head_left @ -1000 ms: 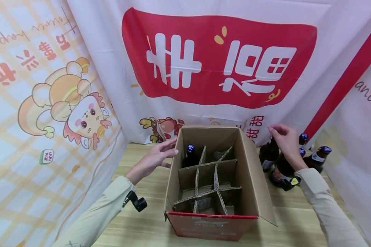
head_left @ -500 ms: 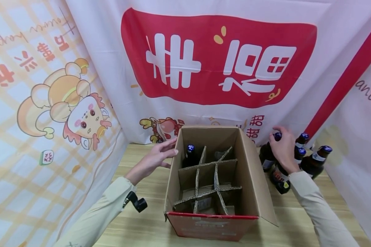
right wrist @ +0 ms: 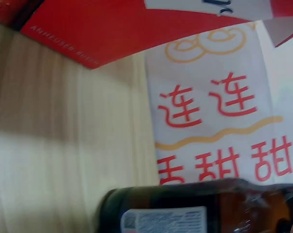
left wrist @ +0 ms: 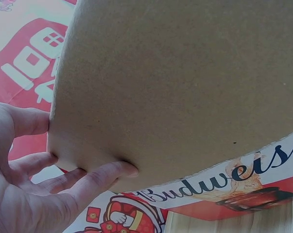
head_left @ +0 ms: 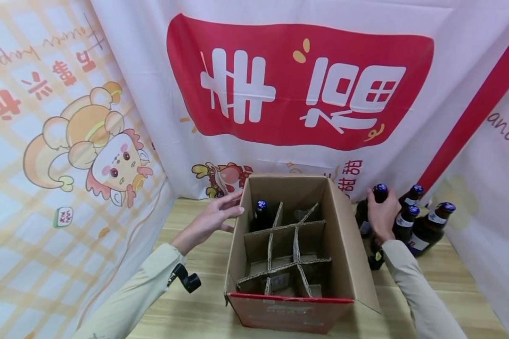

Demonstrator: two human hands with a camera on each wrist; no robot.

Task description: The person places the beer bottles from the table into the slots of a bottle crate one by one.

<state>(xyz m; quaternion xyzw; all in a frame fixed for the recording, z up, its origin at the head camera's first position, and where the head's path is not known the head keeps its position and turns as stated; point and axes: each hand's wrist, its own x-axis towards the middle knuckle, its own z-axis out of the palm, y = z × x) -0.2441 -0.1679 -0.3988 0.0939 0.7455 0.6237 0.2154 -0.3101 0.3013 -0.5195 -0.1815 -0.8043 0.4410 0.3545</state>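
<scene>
At the right side of the box, my right hand (head_left: pixel 383 217) grips a dark beer bottle (head_left: pixel 380 190) by its neck, thumb and fingers on either side below the blue cap. That bottle (right wrist: pixel 158 198) runs along the bottom of the right wrist view with its label showing. My left hand (head_left: pixel 215 215) rests its spread fingers against the left side of the cardboard box (head_left: pixel 343 240). In the left wrist view, the fingertips (left wrist: pixel 124 168) press on a brown flap (left wrist: pixel 185 87) above Budweiser lettering. Cardboard dividers (head_left: pixel 284 226) split the box into cells, and one capped bottle (head_left: pixel 260 214) stands in the far left cell.
Several more beer bottles (head_left: pixel 433 228) stand upright close together to the right of my right hand. A raised flap (head_left: pixel 362 263) leans outward on the box's right side. Printed cloth (head_left: pixel 297 94) hangs behind the wooden table (head_left: pixel 441 287).
My right hand has come down and left over the bottles, and its fingers have closed round one neck. The bottles to its right are more uncovered. My left hand stays put.
</scene>
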